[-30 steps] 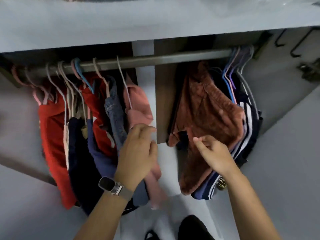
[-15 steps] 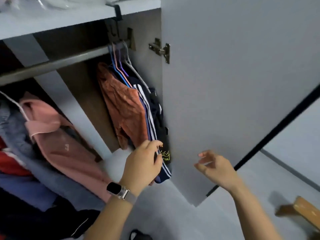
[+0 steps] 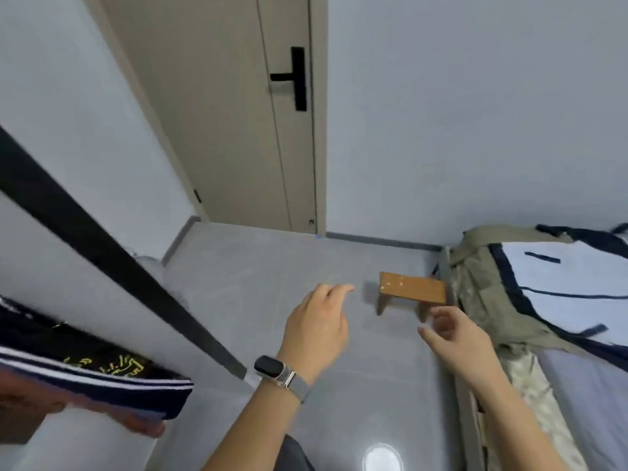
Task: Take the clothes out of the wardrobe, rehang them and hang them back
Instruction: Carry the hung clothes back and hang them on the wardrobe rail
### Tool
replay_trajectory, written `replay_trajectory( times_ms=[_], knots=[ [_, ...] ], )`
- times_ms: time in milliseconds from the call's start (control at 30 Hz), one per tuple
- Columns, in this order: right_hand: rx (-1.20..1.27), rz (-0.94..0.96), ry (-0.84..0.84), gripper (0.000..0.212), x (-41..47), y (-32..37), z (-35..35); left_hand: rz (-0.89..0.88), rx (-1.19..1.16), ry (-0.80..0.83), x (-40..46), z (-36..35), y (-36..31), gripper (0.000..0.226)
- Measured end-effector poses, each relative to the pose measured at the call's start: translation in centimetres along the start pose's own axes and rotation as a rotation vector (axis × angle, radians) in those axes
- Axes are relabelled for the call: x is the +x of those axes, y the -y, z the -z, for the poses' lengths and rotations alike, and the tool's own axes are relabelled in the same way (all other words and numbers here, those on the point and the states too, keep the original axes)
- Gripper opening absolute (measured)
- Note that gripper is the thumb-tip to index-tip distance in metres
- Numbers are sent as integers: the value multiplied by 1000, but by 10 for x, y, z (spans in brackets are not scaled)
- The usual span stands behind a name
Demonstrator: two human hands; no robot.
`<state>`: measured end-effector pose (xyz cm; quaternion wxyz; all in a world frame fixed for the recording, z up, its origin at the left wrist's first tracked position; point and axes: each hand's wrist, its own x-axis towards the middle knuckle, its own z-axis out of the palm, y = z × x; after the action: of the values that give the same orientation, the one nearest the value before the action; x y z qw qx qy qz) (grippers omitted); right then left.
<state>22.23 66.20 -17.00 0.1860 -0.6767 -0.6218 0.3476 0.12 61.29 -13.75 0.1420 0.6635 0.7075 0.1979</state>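
My left hand (image 3: pixel 317 326), with a watch on the wrist, hovers over the grey floor, fingers relaxed and holding nothing. My right hand (image 3: pixel 453 341) hovers beside it, fingers loosely curled and empty. At the far left, the hems of hanging clothes show: a dark navy striped garment (image 3: pixel 88 379) with yellow print and a rust-brown one (image 3: pixel 142 426) below it. The open wardrobe door (image 3: pixel 68 185) with its black edge stands beside them. On the bed at right lie an olive garment (image 3: pixel 482 294) and a light blue and navy garment (image 3: pixel 560 277).
A beige room door (image 3: pixel 238 130) with a black handle stands shut ahead. A small wooden stool (image 3: pixel 413 290) sits on the grey floor (image 3: pixel 272 273) next to the bed frame. The bed (image 3: pixel 577 402) runs along the right side.
The view has swung right, away from the wardrobe rail to the room and bed. My left hand has let go of the hanging clothes; both hands now hover empty over the floor.
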Motion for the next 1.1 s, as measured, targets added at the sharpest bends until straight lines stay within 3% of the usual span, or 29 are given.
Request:
replay_trajectory(
  times_ms=[167,400,633,833,1100],
  knots=[
    [76,-203,-175,37,38,-61,56,-122,5,118,81,-38,-48,46],
    [151,-393,-292,37,116,-119,131,-300,1,272,219,-102,-111,42],
    [122,-584,-458,33,173,-182,219,-521,0,436,340,-170,-215,42],
    [187,-733,-527,25,197,-242,264,-657,-53,617,393,-243,-305,42],
    [291,-859,-535,25,231,-337,324,-733,73,749,439,-335,-395,41]
  ],
)
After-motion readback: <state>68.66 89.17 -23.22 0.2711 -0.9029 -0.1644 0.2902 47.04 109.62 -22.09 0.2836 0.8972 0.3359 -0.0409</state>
